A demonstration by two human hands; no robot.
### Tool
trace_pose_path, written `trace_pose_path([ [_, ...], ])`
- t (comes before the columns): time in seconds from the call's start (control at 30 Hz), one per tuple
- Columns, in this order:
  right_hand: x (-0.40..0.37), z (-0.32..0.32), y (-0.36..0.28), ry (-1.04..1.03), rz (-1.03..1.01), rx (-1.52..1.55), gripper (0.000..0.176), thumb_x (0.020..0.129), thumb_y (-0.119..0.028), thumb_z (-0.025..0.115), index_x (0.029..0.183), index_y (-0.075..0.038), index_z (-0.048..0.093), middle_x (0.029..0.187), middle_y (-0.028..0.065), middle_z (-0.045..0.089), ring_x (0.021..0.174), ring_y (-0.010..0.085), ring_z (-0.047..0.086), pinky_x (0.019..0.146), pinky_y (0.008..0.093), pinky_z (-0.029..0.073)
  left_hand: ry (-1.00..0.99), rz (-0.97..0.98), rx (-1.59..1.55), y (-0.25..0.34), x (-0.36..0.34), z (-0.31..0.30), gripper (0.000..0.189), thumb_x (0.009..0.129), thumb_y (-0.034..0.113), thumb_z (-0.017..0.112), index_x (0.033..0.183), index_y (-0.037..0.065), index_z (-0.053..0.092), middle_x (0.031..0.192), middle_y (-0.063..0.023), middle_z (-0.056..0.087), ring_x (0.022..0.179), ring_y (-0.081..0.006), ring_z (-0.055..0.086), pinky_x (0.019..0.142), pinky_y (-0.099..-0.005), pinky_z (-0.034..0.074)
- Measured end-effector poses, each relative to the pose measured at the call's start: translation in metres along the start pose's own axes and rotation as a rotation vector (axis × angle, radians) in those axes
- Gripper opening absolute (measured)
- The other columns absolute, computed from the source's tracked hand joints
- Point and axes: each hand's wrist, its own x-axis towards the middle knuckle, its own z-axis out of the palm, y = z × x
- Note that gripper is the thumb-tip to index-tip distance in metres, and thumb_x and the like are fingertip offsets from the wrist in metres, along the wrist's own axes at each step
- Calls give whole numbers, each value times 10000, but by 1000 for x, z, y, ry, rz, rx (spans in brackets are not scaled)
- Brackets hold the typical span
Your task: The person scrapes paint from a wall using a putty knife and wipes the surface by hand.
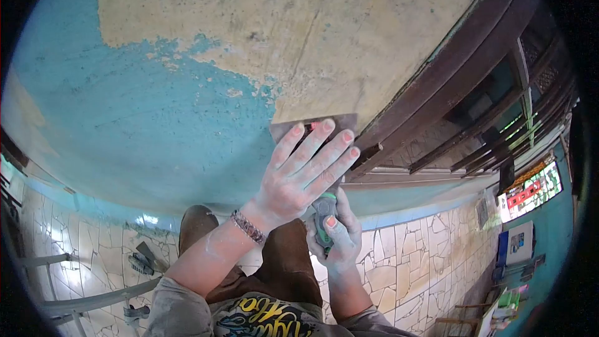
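My left hand [292, 178], dusted white and wearing a patterned bracelet [248, 227], lies over a wide scraper blade [284, 130]. Its fingers are stretched out and slightly apart, pressing toward the wall. Below it, my right hand [339, 237] is wrapped round the scraper's green and dark grey handle [324, 215], thumb along the side. The blade meets the wall where blue paint [206, 131] borders a bare beige patch [206, 6]. Flaked edges and small chips show along that border. My left hand hides the middle of the tool.
A dark wooden window frame [430, 81] with slats runs close on the right. Pale crazy-paved tiles [405, 262] cover the floor. At lower left are metal rails [103, 296] and a flat-bladed tool [150, 253] lying down. Furniture and items [502, 306] stand at far right.
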Motion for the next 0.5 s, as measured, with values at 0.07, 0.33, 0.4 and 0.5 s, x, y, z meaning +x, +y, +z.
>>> trace_pose_path([
  [0.07, -1, 0, -3, -20, 22, 6, 592, 910, -213, 560, 1414, -12, 325, 753, 104, 575, 445, 78, 421, 372, 188, 325, -2, -1, -26, -1, 5, -4, 367, 895, 202, 432, 1208, 137, 611, 1312, -48, 548, 1285, -257, 436, 1105, -432, 238],
  [0.33, 1, 10, 0, 26, -7, 1, 572, 916, -223, 548, 1395, 14, 343, 735, 87, 564, 444, 72, 415, 362, 192, 312, -2, 19, -1, -4, 7, -6, 343, 876, 193, 481, 1180, 145, 630, 1287, -49, 568, 1273, -271, 448, 1103, -447, 231],
  [0.4, 13, 23, -10, -16, 4, 31, 570, 915, -228, 550, 1389, 18, 349, 730, 83, 564, 437, 72, 414, 356, 193, 308, 25, 14, -8, -9, 24, -18, 345, 869, 190, 491, 1182, 145, 629, 1287, -49, 568, 1272, -270, 448, 1103, -449, 233],
  [0.5, 10, 15, -7, -37, 15, -49, 659, 900, -234, 534, 1447, -32, 229, 746, 147, 540, 372, 86, 395, 314, 193, 302, 6, 16, -6, -9, 21, -18, 350, 876, 190, 477, 1190, 140, 623, 1291, -52, 565, 1273, -271, 448, 1103, -452, 232],
])
